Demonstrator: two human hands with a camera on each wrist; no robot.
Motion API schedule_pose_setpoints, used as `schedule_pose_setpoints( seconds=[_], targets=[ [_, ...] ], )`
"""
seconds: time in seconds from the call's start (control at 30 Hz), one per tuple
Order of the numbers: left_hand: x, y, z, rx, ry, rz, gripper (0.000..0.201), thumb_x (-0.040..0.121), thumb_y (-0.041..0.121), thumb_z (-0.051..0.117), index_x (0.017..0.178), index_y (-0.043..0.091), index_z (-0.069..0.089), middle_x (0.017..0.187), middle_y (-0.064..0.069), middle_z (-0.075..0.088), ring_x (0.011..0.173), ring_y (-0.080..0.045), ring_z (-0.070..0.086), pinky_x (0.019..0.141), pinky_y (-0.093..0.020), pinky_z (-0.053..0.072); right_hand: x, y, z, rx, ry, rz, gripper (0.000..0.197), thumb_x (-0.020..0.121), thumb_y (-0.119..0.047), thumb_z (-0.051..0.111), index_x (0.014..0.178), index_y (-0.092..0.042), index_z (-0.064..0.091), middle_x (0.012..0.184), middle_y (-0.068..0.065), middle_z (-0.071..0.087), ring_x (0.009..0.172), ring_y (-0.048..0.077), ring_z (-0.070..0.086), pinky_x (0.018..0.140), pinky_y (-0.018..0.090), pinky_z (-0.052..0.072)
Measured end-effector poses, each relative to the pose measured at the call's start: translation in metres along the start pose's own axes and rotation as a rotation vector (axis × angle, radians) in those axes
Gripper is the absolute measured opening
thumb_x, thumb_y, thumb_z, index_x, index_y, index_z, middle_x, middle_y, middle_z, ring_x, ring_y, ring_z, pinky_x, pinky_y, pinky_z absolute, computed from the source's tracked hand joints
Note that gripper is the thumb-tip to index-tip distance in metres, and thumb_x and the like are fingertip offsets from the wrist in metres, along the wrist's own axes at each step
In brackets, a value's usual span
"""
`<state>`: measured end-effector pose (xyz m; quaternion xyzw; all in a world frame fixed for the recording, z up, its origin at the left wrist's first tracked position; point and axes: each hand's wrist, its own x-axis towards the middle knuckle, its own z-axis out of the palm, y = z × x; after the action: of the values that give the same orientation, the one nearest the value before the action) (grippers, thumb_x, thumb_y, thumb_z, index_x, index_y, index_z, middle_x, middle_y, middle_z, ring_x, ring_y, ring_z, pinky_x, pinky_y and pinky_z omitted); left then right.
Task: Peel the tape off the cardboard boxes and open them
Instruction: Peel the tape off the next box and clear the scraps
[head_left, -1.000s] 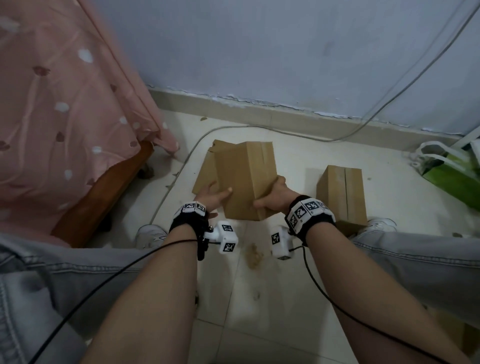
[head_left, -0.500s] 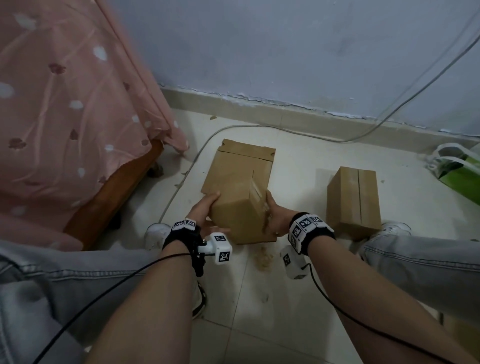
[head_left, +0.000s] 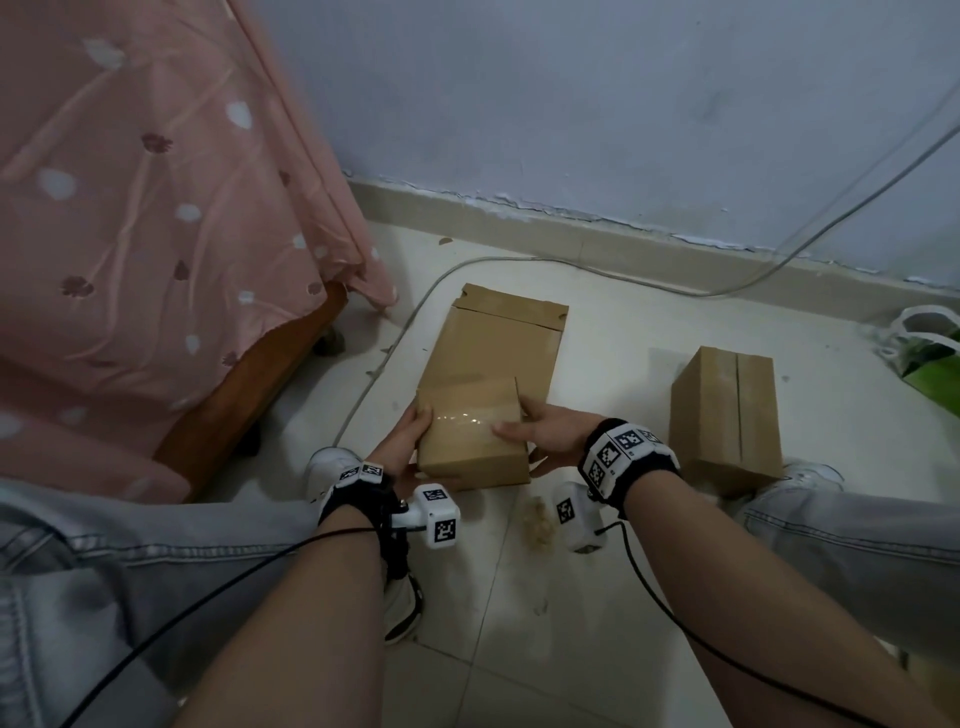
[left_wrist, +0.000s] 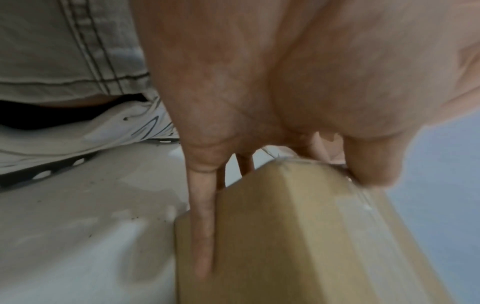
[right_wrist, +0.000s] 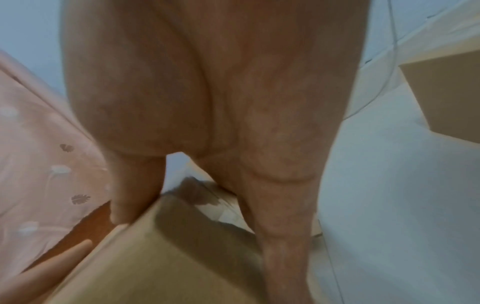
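A small brown cardboard box (head_left: 470, 441) lies between my hands, low over the near end of a flattened cardboard box (head_left: 493, 338) on the floor. Clear tape (head_left: 467, 415) glints across its top face. My left hand (head_left: 410, 441) holds the left side, thumb on the top edge and fingers (left_wrist: 202, 226) straight down the side of the box (left_wrist: 298, 246). My right hand (head_left: 540, 434) holds the right side, thumb laid on the taped top and fingers round the far corner. A second sealed box (head_left: 727, 415) stands to the right, taped along its middle seam.
A pink bedspread (head_left: 156, 208) over a wooden bed frame (head_left: 249, 400) fills the left. A cable (head_left: 519, 260) runs along the skirting. A green and white bag (head_left: 930, 353) sits at far right. A crumpled wad (head_left: 537, 519) lies on the tiles between my knees.
The small box was held up and tilted; both hands have turned it and lowered it toward me, so its taped face is now on top.
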<state>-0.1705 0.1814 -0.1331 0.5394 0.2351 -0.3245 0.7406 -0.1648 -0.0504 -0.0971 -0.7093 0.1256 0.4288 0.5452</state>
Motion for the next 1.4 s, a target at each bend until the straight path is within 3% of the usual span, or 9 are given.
schedule_pose_setpoints(
  seconds=[0.13, 0.27, 0.4, 0.6, 0.7, 0.8, 0.93, 1.17, 1.4],
  targets=[
    [0.000, -0.012, 0.000, -0.154, 0.043, -0.173, 0.067, 0.081, 0.064, 0.066, 0.129, 0.019, 0.056, 0.126, -0.019, 0.060, 0.102, -0.044, 0.066, 0.078, -0.062, 0.055, 0.001, 0.008, 0.000, 0.151, 0.021, 0.022, 0.044, 0.097, -0.025, 0.059, 0.138, -0.023, 0.044, 0.134, 0.006, 0.055, 0.116, 0.030, 0.057, 0.093, 0.054, 0.052],
    [0.005, -0.013, 0.002, -0.028, 0.016, -0.039, 0.037, 0.098, 0.047, 0.051, 0.135, 0.039, 0.052, 0.139, -0.008, 0.049, 0.119, -0.034, 0.053, 0.088, -0.068, 0.049, 0.001, 0.010, -0.007, 0.169, 0.086, 0.042, 0.034, 0.102, -0.025, 0.049, 0.135, -0.018, 0.046, 0.121, 0.006, 0.058, 0.114, 0.034, 0.057, 0.095, 0.057, 0.050],
    [0.010, -0.013, 0.006, 0.053, 0.009, 0.028, 0.042, 0.099, 0.041, 0.050, 0.141, 0.037, 0.046, 0.135, -0.005, 0.049, 0.121, -0.031, 0.048, 0.081, -0.065, 0.054, -0.004, 0.005, -0.014, 0.060, 0.161, 0.037, 0.021, 0.102, -0.030, 0.049, 0.122, -0.025, 0.046, 0.105, 0.002, 0.061, 0.106, 0.034, 0.062, 0.093, 0.051, 0.053],
    [0.022, -0.016, -0.002, 0.164, -0.003, 0.042, 0.059, 0.076, 0.060, 0.072, 0.131, 0.048, 0.054, 0.143, -0.004, 0.050, 0.130, -0.032, 0.048, 0.085, -0.060, 0.054, -0.005, -0.007, -0.022, -0.246, 0.207, 0.023, 0.051, 0.090, -0.038, 0.066, 0.134, -0.020, 0.048, 0.120, 0.002, 0.060, 0.105, 0.027, 0.063, 0.088, 0.046, 0.057],
    [0.031, -0.014, -0.001, 0.252, 0.020, 0.033, 0.073, 0.060, 0.071, 0.077, 0.127, 0.052, 0.054, 0.144, -0.004, 0.047, 0.130, -0.030, 0.048, 0.082, -0.059, 0.055, 0.002, -0.013, -0.017, -0.407, 0.254, -0.018, 0.084, 0.076, -0.043, 0.078, 0.143, -0.016, 0.034, 0.131, 0.004, 0.056, 0.111, 0.025, 0.059, 0.093, 0.042, 0.054],
    [0.030, -0.010, 0.010, 0.261, 0.035, 0.035, 0.049, 0.092, 0.052, 0.058, 0.138, 0.041, 0.046, 0.138, -0.004, 0.049, 0.126, -0.030, 0.048, 0.078, -0.062, 0.056, 0.007, -0.012, -0.010, -0.493, 0.292, -0.044, 0.117, 0.077, -0.043, 0.078, 0.155, -0.011, -0.003, 0.148, 0.009, 0.041, 0.128, 0.027, 0.048, 0.106, 0.038, 0.044],
    [0.032, -0.004, 0.014, 0.355, 0.057, 0.044, 0.048, 0.104, 0.039, 0.039, 0.150, 0.030, 0.029, 0.139, -0.006, 0.049, 0.121, -0.026, 0.052, 0.090, -0.059, 0.052, 0.007, -0.011, -0.008, -0.530, 0.314, -0.074, 0.109, 0.084, -0.039, 0.071, 0.155, -0.009, -0.007, 0.148, 0.012, 0.040, 0.127, 0.028, 0.049, 0.100, 0.031, 0.045],
    [0.037, -0.006, 0.014, 0.335, 0.065, 0.036, 0.043, 0.104, 0.040, 0.038, 0.146, 0.034, 0.034, 0.139, -0.005, 0.049, 0.124, -0.029, 0.050, 0.090, -0.063, 0.051, 0.000, -0.006, -0.016, -0.558, 0.304, -0.127, 0.102, 0.084, -0.033, 0.070, 0.155, -0.007, 0.001, 0.150, 0.011, 0.039, 0.131, 0.026, 0.046, 0.107, 0.035, 0.042],
    [0.043, -0.004, 0.013, 0.397, 0.076, 0.029, 0.043, 0.105, 0.041, 0.035, 0.147, 0.034, 0.031, 0.138, -0.005, 0.049, 0.126, -0.030, 0.051, 0.098, -0.059, 0.048, -0.002, -0.011, -0.008, -0.717, 0.358, -0.174, 0.095, 0.085, -0.034, 0.071, 0.152, -0.005, 0.010, 0.134, 0.014, 0.053, 0.117, 0.028, 0.054, 0.088, 0.030, 0.046]
  ],
)
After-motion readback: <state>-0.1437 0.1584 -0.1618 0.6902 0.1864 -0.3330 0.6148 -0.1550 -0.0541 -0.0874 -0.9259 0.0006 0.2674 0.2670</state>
